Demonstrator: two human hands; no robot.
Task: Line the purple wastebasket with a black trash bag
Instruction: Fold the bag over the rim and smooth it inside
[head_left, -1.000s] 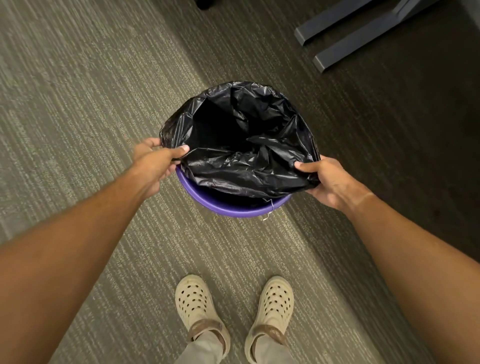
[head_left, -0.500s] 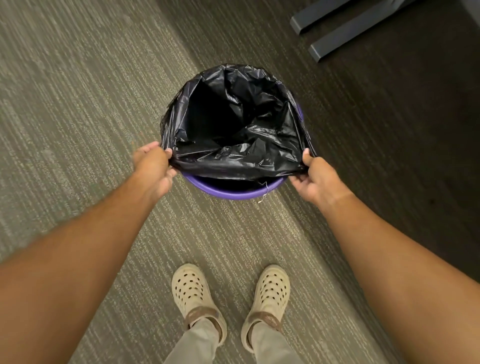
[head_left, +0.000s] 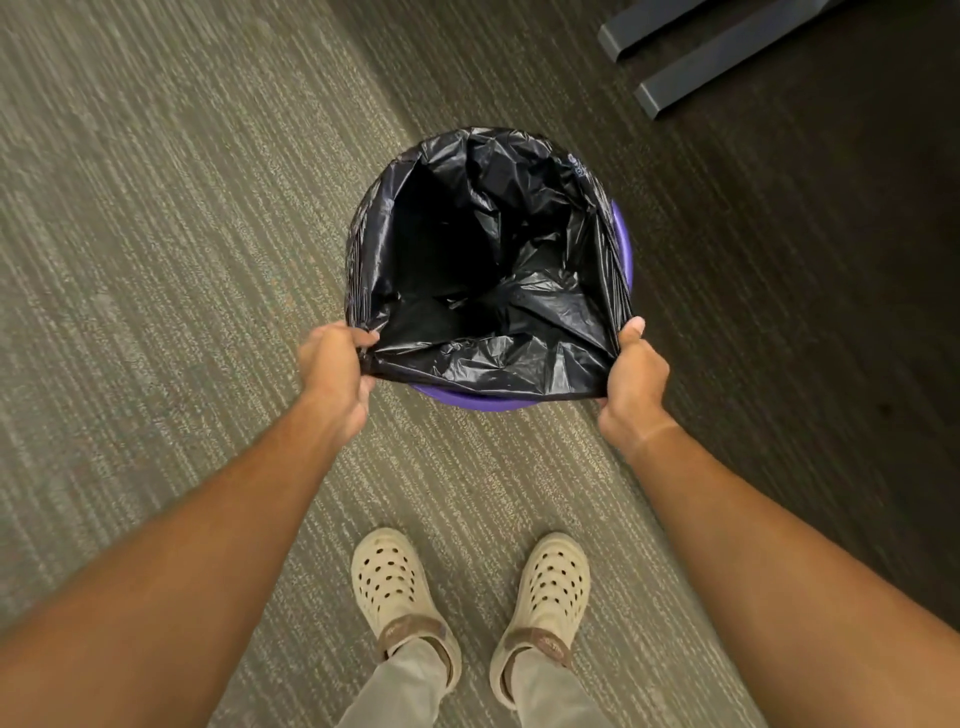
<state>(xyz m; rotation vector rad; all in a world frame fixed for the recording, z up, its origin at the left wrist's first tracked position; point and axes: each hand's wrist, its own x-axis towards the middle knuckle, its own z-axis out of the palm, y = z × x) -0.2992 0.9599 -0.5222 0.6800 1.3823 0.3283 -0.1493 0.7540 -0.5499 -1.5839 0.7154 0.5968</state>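
Note:
A black trash bag (head_left: 483, 270) hangs open inside the purple wastebasket (head_left: 470, 401), which stands on the carpet in front of my feet. The bag's mouth covers the far and left rim; purple rim shows at the near side and at the right. My left hand (head_left: 335, 371) grips the bag's near left edge. My right hand (head_left: 634, 371) grips the near right edge, thumb up against the plastic. The near edge is stretched taut between both hands, just above the near rim.
Two dark grey metal furniture feet (head_left: 727, 57) lie on the darker floor at the back right. My beige clogs (head_left: 395, 587) stand on the striped carpet just behind the basket.
The bag's near edge has been pulled wider and lower toward the near rim. Both hands have moved apart to the basket's near corners, and less purple rim shows.

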